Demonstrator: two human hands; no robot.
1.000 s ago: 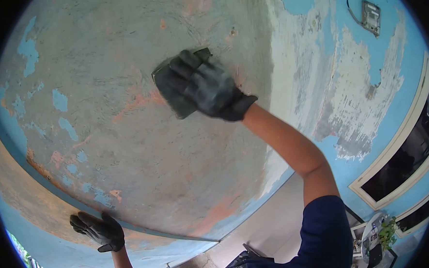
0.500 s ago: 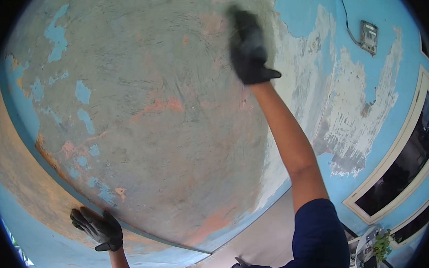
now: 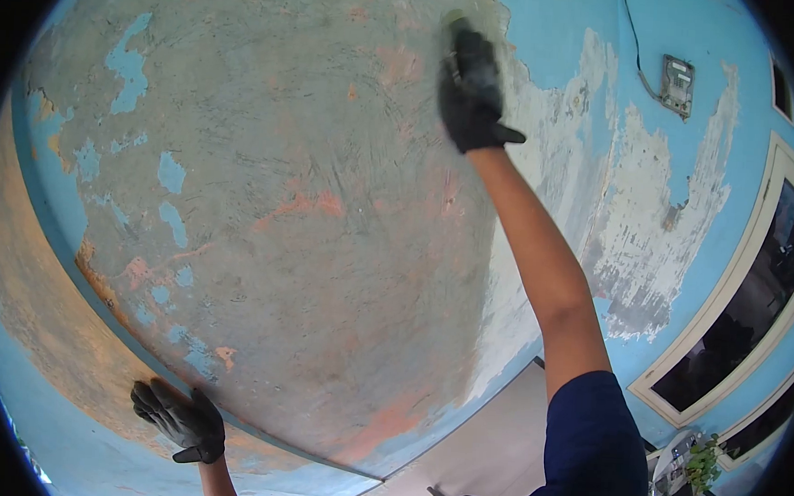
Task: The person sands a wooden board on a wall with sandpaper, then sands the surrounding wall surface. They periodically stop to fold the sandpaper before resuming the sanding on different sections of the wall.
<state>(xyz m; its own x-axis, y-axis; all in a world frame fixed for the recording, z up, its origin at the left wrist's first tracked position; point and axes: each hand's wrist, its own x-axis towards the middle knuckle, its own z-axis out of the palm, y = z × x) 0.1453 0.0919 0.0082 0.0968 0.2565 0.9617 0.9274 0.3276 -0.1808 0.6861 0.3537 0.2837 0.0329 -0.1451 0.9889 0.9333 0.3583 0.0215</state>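
My right hand (image 3: 474, 89), in a black glove, is against the grey scraped part of the wall (image 3: 279, 269) near its top right edge. Its thumb sticks out to the right. A small greenish bit (image 3: 455, 17) shows past its blurred fingertips; the rest of what it holds is hidden. Lower left, my left hand (image 3: 180, 419), also in a black glove, lies with fingers spread on the wall's raised blue edge (image 3: 119, 328) and holds nothing.
Whitish scraped patches (image 3: 636, 225) and blue paint are on the right, with a small electrical box (image 3: 677, 85) and its cable. Beyond are framed windows (image 3: 735, 302), a round table (image 3: 668, 464) and a green plant (image 3: 703, 463). Light floor (image 3: 486, 432) shows below.
My right hand has shifted slightly right and down in view. My left hand stays at the same edge. The wall has moved a little in view as the camera shifted.
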